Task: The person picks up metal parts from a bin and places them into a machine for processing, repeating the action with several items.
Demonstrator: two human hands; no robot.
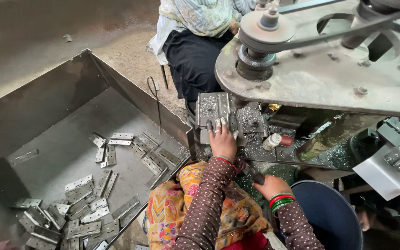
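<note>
Dozens of flat metal hinges (82, 203) lie loose in the big grey metal bin (47, 102) at left, beside a belt-driven drilling machine (320, 69) whose bed is strewn with metal shavings. 1 open hinge (215, 111) lies flat on that bed under the left hand (222, 141), fingers spread and pressing on it. The right hand (270, 185) is closed around a dark lever handle (255, 176), just above a blue bucket (329, 213).

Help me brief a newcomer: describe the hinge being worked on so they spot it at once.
Start at the grey machine with its belt pulley. On the block below the pulley lies one open hinge, the left hand pressing its lower edge with taped fingers. Unlike the hinges heaped in the metal bin, it lies alone amid shavings.
</note>
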